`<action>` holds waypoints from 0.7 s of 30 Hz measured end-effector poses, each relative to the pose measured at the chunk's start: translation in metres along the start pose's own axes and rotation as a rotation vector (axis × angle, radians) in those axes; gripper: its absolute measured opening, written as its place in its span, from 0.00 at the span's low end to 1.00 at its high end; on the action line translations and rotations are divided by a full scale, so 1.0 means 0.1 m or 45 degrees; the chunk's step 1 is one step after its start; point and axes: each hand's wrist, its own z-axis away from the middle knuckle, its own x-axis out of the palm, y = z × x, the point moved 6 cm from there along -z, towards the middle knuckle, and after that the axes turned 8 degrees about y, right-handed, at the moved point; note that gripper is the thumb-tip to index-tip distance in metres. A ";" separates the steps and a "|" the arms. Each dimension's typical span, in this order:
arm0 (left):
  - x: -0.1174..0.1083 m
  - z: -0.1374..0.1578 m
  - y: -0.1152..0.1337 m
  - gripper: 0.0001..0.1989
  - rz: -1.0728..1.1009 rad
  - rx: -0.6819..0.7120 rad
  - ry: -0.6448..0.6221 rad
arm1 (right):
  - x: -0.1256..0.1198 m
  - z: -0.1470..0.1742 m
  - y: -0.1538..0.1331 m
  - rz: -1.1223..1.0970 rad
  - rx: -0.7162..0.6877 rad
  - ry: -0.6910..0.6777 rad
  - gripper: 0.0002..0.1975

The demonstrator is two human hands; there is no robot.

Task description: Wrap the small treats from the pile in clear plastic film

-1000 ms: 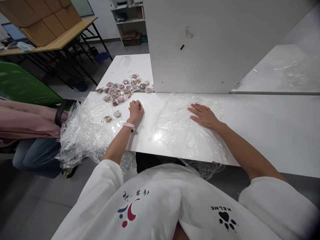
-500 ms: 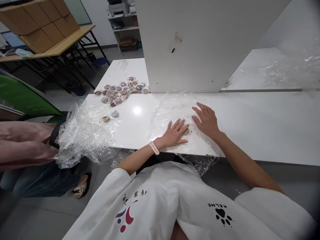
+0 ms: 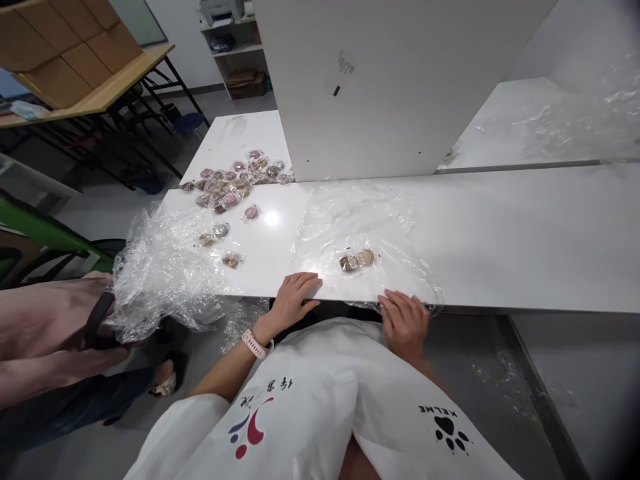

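Observation:
A clear plastic sheet (image 3: 345,220) lies spread on the white table, its near edge hanging at the front. Two small wrapped pieces, one dark (image 3: 349,263) and one pale tan (image 3: 365,257), sit side by side on it, apart from both hands. My left hand (image 3: 296,299) rests at the table's front edge by the sheet's near left corner, fingers stretched and thumb apart. At the same edge farther right, my right hand (image 3: 406,321) has its fingers curled on the sheet's near border; its thumb is hidden.
Several wrapped pieces (image 3: 227,190) are heaped at the back left, with a few loose ones nearer. A crumpled plastic pile (image 3: 167,273) hangs over the table's left end beside a person in a pink sleeve (image 3: 55,313). A white upright panel (image 3: 385,100) stands behind the sheet.
Both hands have drawn back to the table's front edge, uncovering two wrapped pieces. More loose pieces now show at left. The person at left has shifted.

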 end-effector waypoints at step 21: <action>-0.61 -1.91 -0.62 0.04 -0.440 -0.229 -0.127 | 0.22 -2.71 0.87 0.209 -0.172 -0.664 0.33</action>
